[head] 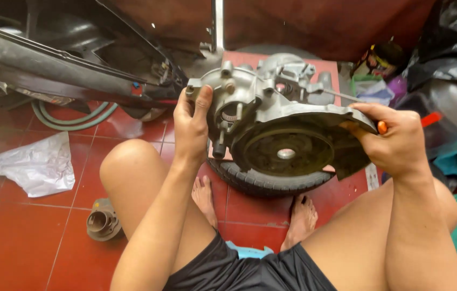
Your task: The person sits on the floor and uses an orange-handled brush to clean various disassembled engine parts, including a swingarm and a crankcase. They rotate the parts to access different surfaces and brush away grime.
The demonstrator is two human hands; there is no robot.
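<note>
A grey metal engine casing (pixel 271 97) with a dark round inner disc (pixel 288 151) rests on a small black tyre (pixel 263 180) on the red tiled floor. My left hand (pixel 192 126) grips the casing's left end. My right hand (pixel 393 143) holds the casing's right edge together with an orange-handled tool (pixel 428 119). My bare knees and feet frame the tyre.
A scooter body (pixel 67 59) stands at the upper left with a green hose (pixel 72 118) under it. A crumpled white plastic sheet (pixel 34 164) and a small round metal part (pixel 102 221) lie at left. Black bags and cloths (pixel 444 64) pile up at right.
</note>
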